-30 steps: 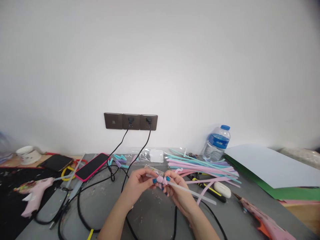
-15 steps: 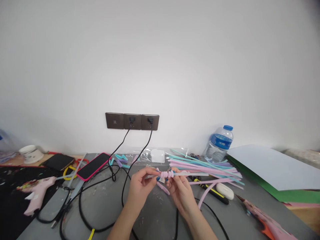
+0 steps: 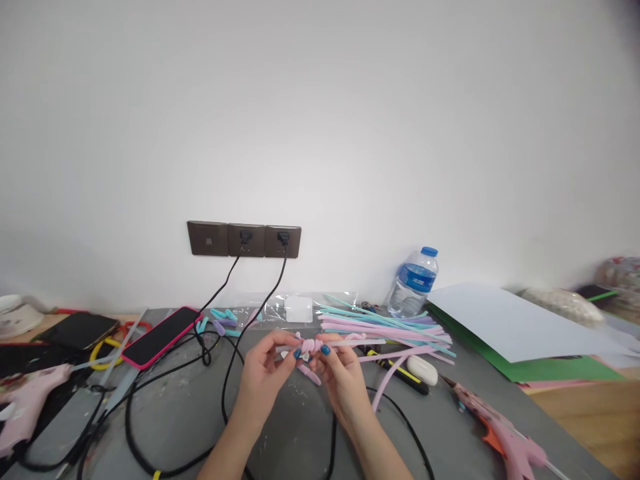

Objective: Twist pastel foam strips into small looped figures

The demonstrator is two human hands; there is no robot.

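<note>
A pink pipe cleaner [image 3: 311, 345] is wound in a short coil around a thin, pale, translucent stick [image 3: 367, 343], which looks like a glue stick. My left hand [image 3: 265, 373] is closed, thumb and fingers pinching the coil's left end. From the other side my right hand [image 3: 343, 377] pinches the coil's right end, the stick poking out past its fingers. Beneath the hands a short pink piece [image 3: 310, 375] lies on the grey table [image 3: 290, 427]. Just behind the right hand is a spread bundle of pink, teal and purple pipe cleaners [image 3: 390, 328].
Black cables [image 3: 230, 373] run from the wall sockets [image 3: 245, 240] across the table. A phone [image 3: 163, 337], scissors [image 3: 106, 353] and a pink glue gun [image 3: 33, 407] are at left. To the right are a cutter [image 3: 407, 379], white case [image 3: 423, 370], water bottle [image 3: 414, 283], pliers-like pink tool [image 3: 495, 427] and paper [image 3: 510, 323].
The view has turned slightly right, so things sit further left. My right thumb has moved over the coil's right end, and the coil looks more bunched between my fingers.
</note>
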